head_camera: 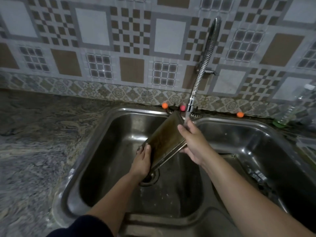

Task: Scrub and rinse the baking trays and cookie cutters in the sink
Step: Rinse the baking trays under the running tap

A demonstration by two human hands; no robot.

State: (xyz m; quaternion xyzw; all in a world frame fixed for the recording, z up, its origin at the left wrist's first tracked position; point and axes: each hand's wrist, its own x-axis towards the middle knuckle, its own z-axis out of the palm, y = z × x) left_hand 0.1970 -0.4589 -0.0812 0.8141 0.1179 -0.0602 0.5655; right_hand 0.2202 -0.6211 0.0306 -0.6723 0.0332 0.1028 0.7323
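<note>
Holding a rectangular metal baking tray tilted over the left basin of the steel sink, both hands gripping it: left hand at its 7 o'clock corner, right hand at the 3 o'clock edge. Its inside looks brown and grimy, rim still shiny. Water runs from the coiled chrome faucet at 12 o'clock onto the right fingers.

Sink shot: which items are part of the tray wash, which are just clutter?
In use:
baking tray, gripped by left hand and right hand
faucet, water running
left sink basin

Lying about:
clear bottle on the counter
orange ball, pink ball, second orange ball behind the sink
</note>
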